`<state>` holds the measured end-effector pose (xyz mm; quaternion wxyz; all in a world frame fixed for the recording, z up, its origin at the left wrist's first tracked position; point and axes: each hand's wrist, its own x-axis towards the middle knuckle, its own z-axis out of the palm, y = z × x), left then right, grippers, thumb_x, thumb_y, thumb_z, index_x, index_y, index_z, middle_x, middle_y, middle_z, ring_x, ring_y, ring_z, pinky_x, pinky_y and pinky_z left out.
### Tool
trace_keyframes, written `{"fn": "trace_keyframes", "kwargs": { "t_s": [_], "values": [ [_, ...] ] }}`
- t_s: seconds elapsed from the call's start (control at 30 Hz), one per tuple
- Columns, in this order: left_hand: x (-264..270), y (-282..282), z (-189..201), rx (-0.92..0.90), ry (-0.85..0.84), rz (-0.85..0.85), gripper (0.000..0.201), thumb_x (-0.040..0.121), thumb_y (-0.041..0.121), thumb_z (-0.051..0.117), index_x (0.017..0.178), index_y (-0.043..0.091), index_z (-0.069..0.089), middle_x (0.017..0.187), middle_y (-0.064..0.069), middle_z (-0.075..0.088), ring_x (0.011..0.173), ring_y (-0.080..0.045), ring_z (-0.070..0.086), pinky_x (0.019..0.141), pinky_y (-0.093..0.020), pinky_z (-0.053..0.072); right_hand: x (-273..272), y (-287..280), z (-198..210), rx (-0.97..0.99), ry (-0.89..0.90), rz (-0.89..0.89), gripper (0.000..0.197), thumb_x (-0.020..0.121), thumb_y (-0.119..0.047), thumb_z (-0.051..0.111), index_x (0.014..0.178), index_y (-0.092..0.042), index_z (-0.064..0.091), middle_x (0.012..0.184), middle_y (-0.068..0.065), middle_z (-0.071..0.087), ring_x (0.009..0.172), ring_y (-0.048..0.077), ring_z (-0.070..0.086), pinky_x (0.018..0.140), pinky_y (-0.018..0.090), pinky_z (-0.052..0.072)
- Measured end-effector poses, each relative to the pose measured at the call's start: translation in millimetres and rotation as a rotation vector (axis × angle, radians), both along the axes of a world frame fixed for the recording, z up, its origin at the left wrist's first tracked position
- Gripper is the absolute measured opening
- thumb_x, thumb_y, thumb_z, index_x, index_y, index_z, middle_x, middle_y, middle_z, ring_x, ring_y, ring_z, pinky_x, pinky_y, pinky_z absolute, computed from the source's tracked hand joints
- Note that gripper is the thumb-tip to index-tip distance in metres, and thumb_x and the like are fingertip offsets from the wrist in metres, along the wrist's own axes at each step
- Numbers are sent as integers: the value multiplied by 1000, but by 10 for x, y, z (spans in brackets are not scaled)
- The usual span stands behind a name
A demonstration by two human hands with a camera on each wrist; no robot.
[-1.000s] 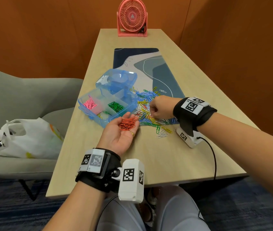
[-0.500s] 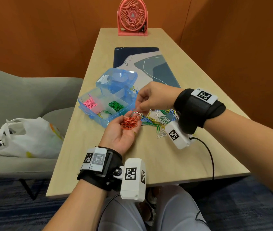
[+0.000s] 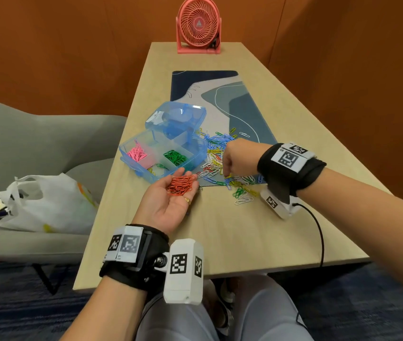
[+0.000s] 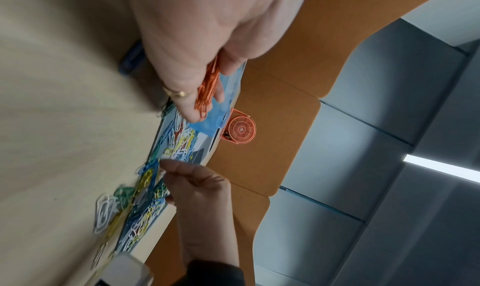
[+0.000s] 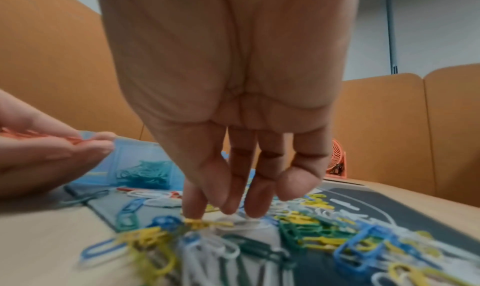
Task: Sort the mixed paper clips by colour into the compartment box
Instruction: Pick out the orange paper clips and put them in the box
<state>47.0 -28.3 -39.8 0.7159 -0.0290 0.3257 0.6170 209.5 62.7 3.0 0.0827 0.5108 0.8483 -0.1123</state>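
My left hand [image 3: 168,203] lies palm up beside the box, with a heap of orange clips [image 3: 182,184] resting on its fingers. In the left wrist view those orange clips [image 4: 207,86] sit against the lightly cupped fingers. The blue compartment box [image 3: 146,174] stands with its lid [image 3: 175,116] tipped back; pink clips [image 3: 136,153] and green clips [image 3: 175,157] fill separate compartments. My right hand [image 3: 238,156] hovers over the mixed pile [image 3: 220,158], fingers [image 5: 233,187] pointing down. Their tips touch the clips [image 5: 311,239], and I see nothing held between them.
A blue-grey desk mat [image 3: 220,94] runs under the pile. A pink fan [image 3: 198,25] stands at the table's far end. A white plastic bag [image 3: 45,205] sits on the grey chair [image 3: 23,143] to the left. A black cable [image 3: 318,230] trails over the table's near edge.
Half a second ago my right hand was at the left palm with the orange clips. It has gone back right and down onto the pile. The left hand has barely moved.
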Motion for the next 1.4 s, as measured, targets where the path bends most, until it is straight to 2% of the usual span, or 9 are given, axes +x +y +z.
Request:
{"fn": "trace_keyframes", "kwargs": {
  "t_s": [0.1,0.2,0.37,0.6,0.7,0.8,1.03,1.2,1.4],
  "values": [
    [-14,-18,-5,-1,14,-10,33,101,13,31,91,-4,57,90,-18,59,86,-30,57,90,-39,44,-4,15,44,20,14,2,24,86,-4,56,94,-17,75,91,-1,69,91,21,63,81,28,51],
    [-17,-27,-11,0,23,-7,33,102,14,31,91,-4,57,90,-18,59,86,-30,57,88,-39,45,-111,20,35,34,81,33,34,85,0,53,100,-22,73,84,-6,56,81,15,54,73,22,42],
    [-25,-29,-11,1,-3,1,34,101,14,30,91,-4,56,91,-19,60,86,-30,57,96,-40,42,-162,28,-7,17,75,29,25,85,-4,56,95,-18,74,93,1,70,87,18,61,77,24,48],
    [-11,-20,-24,-2,-13,4,35,102,15,29,90,-4,57,89,-18,60,86,-30,57,97,-37,41,-90,56,44,61,-30,-1,20,82,-5,54,89,-2,72,90,15,70,82,28,63,71,30,51],
    [-13,-15,-32,-6,-6,4,34,102,15,30,90,-3,57,90,-18,60,86,-30,57,98,-36,41,-141,46,53,53,6,-7,10,85,-13,61,83,-9,69,78,5,64,75,19,56,57,22,42],
    [-10,-12,-36,-7,-1,6,34,102,15,30,90,-3,57,90,-18,60,86,-30,57,97,-36,41,-202,29,-24,25,8,2,11,83,-19,66,86,-9,71,82,6,66,77,19,57,61,24,43],
    [-15,-22,-45,-1,3,14,33,101,14,31,90,-4,57,88,-19,61,86,-31,58,99,-37,41,-230,51,-46,20,74,-2,9,84,-10,54,79,-13,61,78,3,58,75,20,51,53,19,38],
    [-12,-24,-37,10,-1,11,33,101,15,31,90,-4,56,89,-19,61,86,-31,58,94,-40,44,-284,29,-50,12,112,41,21,87,-8,56,96,-17,72,84,-4,64,78,14,54,68,21,43],
    [-7,-22,-40,17,-6,9,34,102,15,30,91,-4,56,90,-19,61,88,-30,58,93,-41,44,-258,18,-22,-18,94,59,15,85,-13,62,92,-17,74,87,-3,69,79,12,57,71,22,45]
  ]
}}
